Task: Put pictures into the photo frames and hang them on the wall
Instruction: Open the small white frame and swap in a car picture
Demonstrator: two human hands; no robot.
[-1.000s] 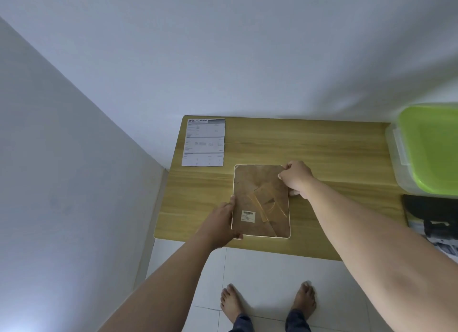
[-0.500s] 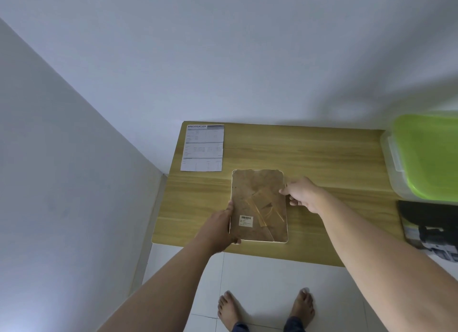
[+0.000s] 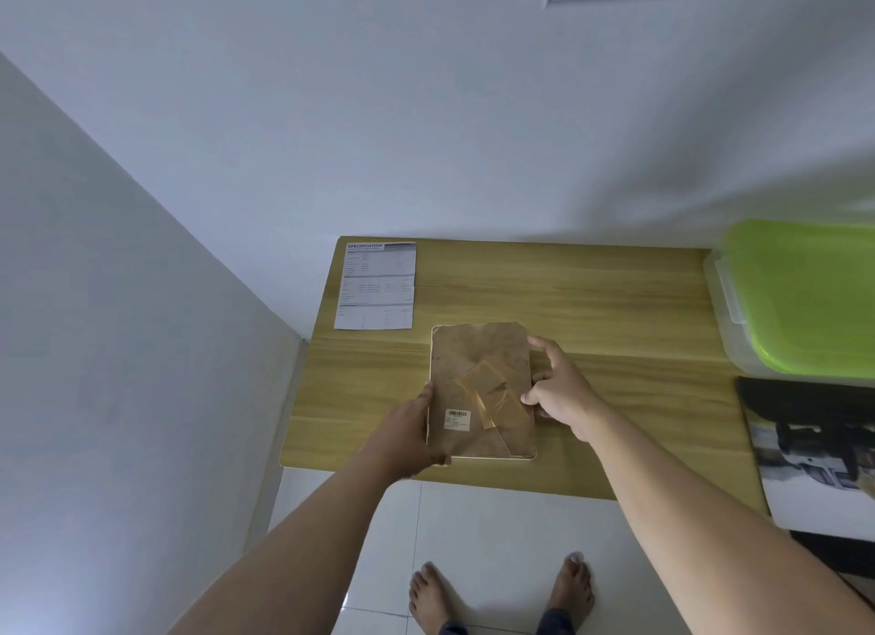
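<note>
Low in the middle of the frame, your left hand (image 3: 407,438) clasps the photo frame (image 3: 480,390) by its left edge, and your right hand (image 3: 561,388) pinches its right edge, back side up on the table (image 3: 615,312). Nothing seems hung yet. At right, the green-lidded box (image 3: 800,298) hides its contents.

Bare table (image 3: 592,298) beyond the frame (image 3: 478,378); green-lidded box (image 3: 800,298) crowds its right.

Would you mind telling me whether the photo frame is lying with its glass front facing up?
No, the photo frame lies face down on the table, showing its brown backing board with a barcode sticker.
</note>
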